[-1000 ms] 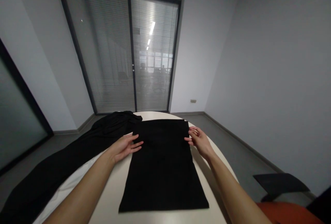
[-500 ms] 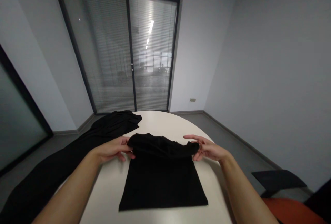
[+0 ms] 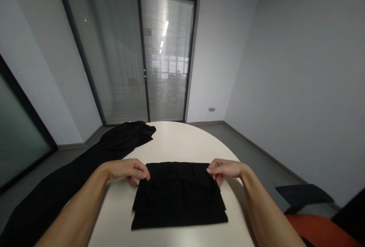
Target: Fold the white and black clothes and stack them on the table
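A black garment (image 3: 179, 197) lies on the table in front of me, its upper part folded down over the lower part. Its far edge is a straight fold, and a strip of the bottom layer shows along the near edge. My left hand (image 3: 135, 171) is at the far left corner, with curled fingers on the cloth's edge. At the far right corner, my right hand (image 3: 225, 168) pinches the cloth between thumb and fingers. The fingertips under the cloth are partly hidden.
The white rounded table (image 3: 171, 140) carries a heap of black cloth (image 3: 122, 136) on its left side, trailing off toward the lower left. An orange-seated chair (image 3: 316, 228) with a dark armrest stands at the right. Beyond the table are a glass partition with blinds (image 3: 119, 57) and grey walls.
The bunched upper part of the garment has come down toward me and now lies flat over the lower part. Both hands have lowered slightly and closed at the far corners.
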The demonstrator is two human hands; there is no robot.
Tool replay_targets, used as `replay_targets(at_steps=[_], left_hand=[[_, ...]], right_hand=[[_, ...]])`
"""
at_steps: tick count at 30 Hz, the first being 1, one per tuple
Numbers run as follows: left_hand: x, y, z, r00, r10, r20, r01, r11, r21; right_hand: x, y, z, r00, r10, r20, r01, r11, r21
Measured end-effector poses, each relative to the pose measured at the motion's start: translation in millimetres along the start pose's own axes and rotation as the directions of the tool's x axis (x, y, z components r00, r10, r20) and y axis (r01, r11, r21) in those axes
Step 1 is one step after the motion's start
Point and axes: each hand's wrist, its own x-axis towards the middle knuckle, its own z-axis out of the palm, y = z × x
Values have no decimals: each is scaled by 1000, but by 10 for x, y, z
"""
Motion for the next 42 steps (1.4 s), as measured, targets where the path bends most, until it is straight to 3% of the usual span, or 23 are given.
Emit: replay_targets(at_steps=[8, 11, 15, 20, 23, 27, 29, 32, 35, 42], left_hand=[[129, 7, 36, 1000, -18, 11, 14, 957, 291], [64, 111, 82, 1000, 13, -6, -9, 889, 458], [-93, 328, 199, 991, 64, -115, 17, 807, 590], [-142, 536, 439, 965, 201, -171, -64, 806, 588], [-74, 554, 591, 957, 209, -199, -39, 776, 630], [-12, 542, 708, 954, 207, -217, 3, 717, 697], [-23, 558, 724, 957, 198, -212, 11, 706, 708], [-63, 595, 715, 967, 171, -190, 15, 705, 709], [-86, 607, 687, 973, 161, -165, -2, 721, 693], [-92, 552, 613, 993, 102, -57, -41, 758, 651]], right_hand=[[14, -46, 10, 999, 11, 43, 2, 954, -301], [-10, -63, 50, 998, 56, 2, -52, 944, -327], [-6, -43, 51, 994, 86, -63, -102, 934, -342], [18, -34, 44, 997, 45, -58, -64, 915, -399], [13, -52, 66, 998, 30, -63, -51, 926, -375], [-31, -85, 93, 990, 117, -74, -132, 957, -259], [-64, -117, 98, 990, 108, -87, -128, 954, -270], [-87, -187, 128, 988, -71, -135, 16, 929, -369], [-39, -246, 210, 969, -225, -97, 173, 909, -380], [57, -264, 345, 986, -168, 0, 153, 893, -423]])
